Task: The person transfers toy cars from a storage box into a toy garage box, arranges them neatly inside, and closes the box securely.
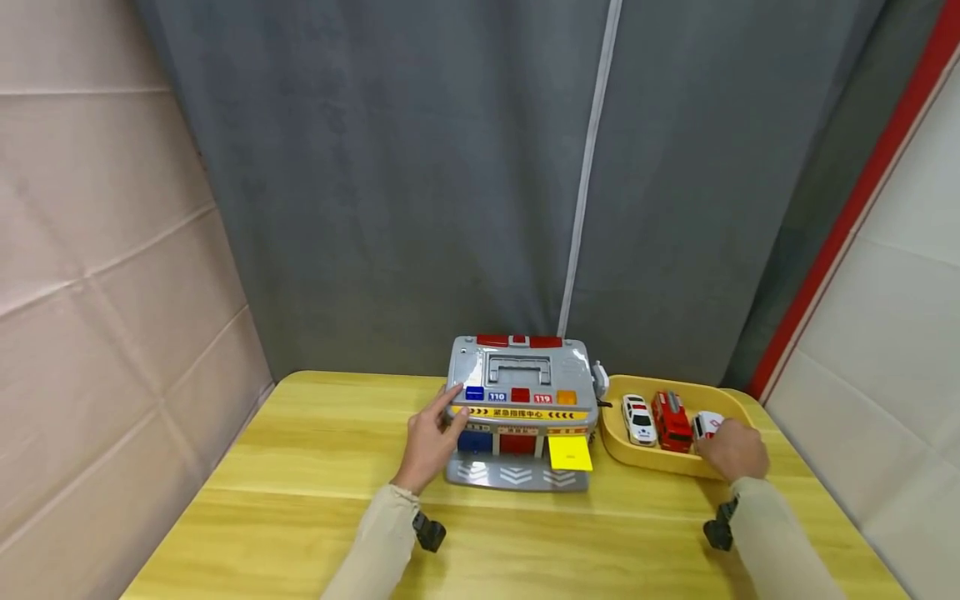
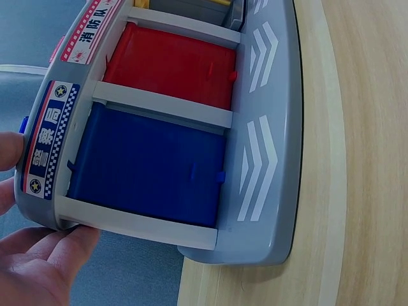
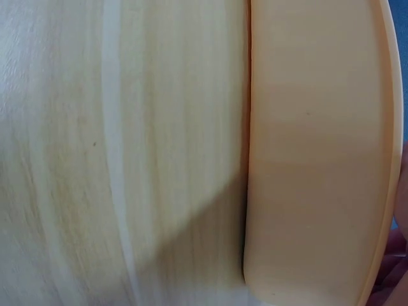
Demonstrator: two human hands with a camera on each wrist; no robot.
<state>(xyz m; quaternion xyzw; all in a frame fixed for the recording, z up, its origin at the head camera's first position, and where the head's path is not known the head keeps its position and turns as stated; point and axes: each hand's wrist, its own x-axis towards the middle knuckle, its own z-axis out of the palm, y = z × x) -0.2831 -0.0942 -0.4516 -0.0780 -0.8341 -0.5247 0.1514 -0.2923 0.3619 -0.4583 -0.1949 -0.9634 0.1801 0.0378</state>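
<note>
A grey toy emergency station [image 1: 465, 367] stands on the table, with a blue door [image 2: 146, 166] and a red door [image 2: 172, 64] both down. My left hand [image 1: 431, 442] grips its front left corner, fingers on the roof edge and thumb below it in the left wrist view. A yellow flap [image 1: 570, 454] sticks out at the right bay. My right hand [image 1: 735, 450] reaches into the yellow tray [image 1: 630, 454] and grips a white toy car with a red mark [image 1: 707, 423], partly covered by the fingers. Only finger edges [image 3: 398, 255] show behind the tray wall in the right wrist view.
A white police toy car [image 1: 639, 421] and a red toy fire engine [image 1: 672, 421] lie in the tray, left of my right hand. A small grey-white part [image 1: 600, 379] juts from the station's right side. Behind the wooden table [image 1: 322, 475] hangs a grey curtain [image 1: 375, 208].
</note>
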